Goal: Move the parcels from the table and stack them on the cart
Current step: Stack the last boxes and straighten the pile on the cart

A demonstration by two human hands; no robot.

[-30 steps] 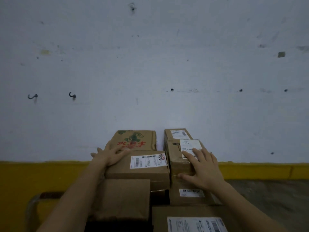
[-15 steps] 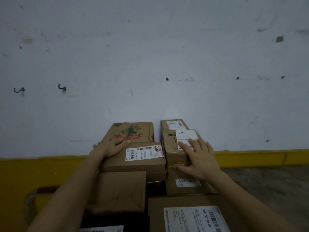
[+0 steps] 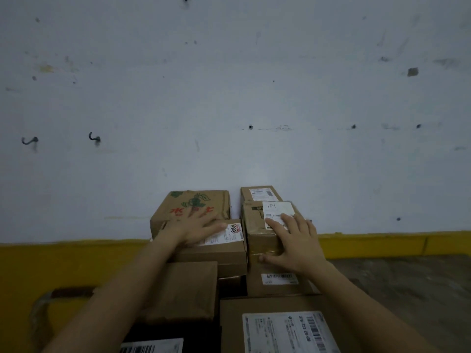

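Observation:
Several brown cardboard parcels are stacked in front of me against the wall. My left hand (image 3: 196, 229) lies flat, fingers spread, on a flat parcel with a white label (image 3: 224, 247). Behind it sits a box printed in red and green (image 3: 193, 205). My right hand (image 3: 295, 240) rests on a taped small parcel (image 3: 260, 233), fingers over its white label and thumb against its front face. A further labelled box (image 3: 260, 193) stands behind that one. Lower down are a plain parcel (image 3: 186, 289), a barcode-labelled box (image 3: 277, 282) and a large box (image 3: 280, 327) with a big shipping label.
A white marked wall (image 3: 229, 98) with a yellow base band (image 3: 63, 263) stands close behind the stack. Two hooks (image 3: 94, 137) hang on the wall at left. A curved handle (image 3: 51, 299), probably the cart's, shows at lower left. Grey floor (image 3: 407, 289) lies to the right.
My left hand has slid from the left edge of the flat labelled parcel onto its top, covering part of the label. My right hand stays on the taped parcel.

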